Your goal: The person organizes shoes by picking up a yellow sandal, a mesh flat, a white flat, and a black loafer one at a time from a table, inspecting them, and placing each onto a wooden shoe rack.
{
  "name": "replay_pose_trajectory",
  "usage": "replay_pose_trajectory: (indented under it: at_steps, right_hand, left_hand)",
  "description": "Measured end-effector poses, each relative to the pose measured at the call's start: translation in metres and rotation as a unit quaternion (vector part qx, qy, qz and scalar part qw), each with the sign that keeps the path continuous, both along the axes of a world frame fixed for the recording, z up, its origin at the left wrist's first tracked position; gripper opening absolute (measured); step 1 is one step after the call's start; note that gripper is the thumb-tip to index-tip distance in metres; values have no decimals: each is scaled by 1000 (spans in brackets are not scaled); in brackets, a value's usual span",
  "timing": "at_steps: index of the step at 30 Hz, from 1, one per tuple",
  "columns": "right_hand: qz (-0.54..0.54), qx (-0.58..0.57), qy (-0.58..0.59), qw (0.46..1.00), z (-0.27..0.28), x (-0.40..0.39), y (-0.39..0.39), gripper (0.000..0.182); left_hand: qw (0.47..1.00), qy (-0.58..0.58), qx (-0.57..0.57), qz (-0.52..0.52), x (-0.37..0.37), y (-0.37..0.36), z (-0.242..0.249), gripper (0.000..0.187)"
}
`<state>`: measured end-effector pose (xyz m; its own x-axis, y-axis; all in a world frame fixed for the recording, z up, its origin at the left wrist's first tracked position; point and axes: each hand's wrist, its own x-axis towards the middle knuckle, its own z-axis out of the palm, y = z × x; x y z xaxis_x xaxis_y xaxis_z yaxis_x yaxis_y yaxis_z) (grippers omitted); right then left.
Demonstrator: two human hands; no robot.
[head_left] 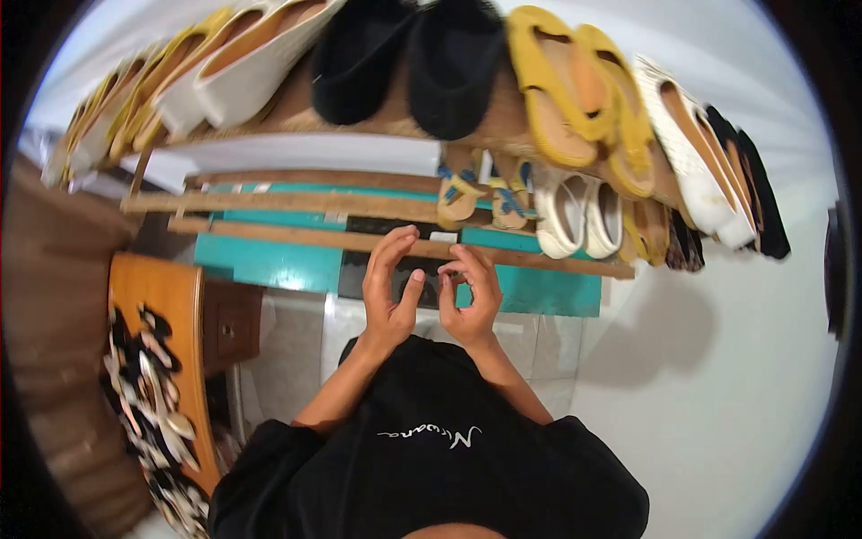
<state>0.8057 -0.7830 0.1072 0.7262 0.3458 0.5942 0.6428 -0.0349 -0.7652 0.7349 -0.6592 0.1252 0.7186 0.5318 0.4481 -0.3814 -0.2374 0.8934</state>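
Left hand [387, 310]: empty, thumb wide of curved fingers. Right hand [475, 307]: empty, curled, narrower gap. Sandals [460, 197]: on rack [269, 203], beyond both hands. White flats [561, 235]: rightward, beyond right hand. Black slippers [452, 85]: higher, beyond both hands.

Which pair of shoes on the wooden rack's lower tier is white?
The small white closed shoes, just right of the tan sandals with blue-and-yellow straps; no other pair there is white.
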Motion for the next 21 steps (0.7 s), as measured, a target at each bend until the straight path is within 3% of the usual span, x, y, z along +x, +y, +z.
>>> replay_pose_trajectory:
  at_steps: [3,6,11,14,16,21]
  right_hand:
    - [101,44,76,991,8,-14,15,55]
    - [194,69,67,976,0,-24,35,54]
    - [330,33,71,941,17,-59,72,53]
    - [397,3,51,916,16,-90,86,58]
    - [436,16,119,892,12,-117,92,63]
    - [490,-38,161,856,10,-187,106,73]
  left_hand:
    - [997,-22,-19,67,-25,-6,4,43]
    - [987,-11,41,153,-61,-8,-3,42]
    - [953,17,5,301,-127,-9,4,37]
    - [941,33,42,334,-171,-9,-4,35]
    - [929,19,26,369,-191,-11,-4,34]
    - [907,13,-9,420,-251,7,-9,29]
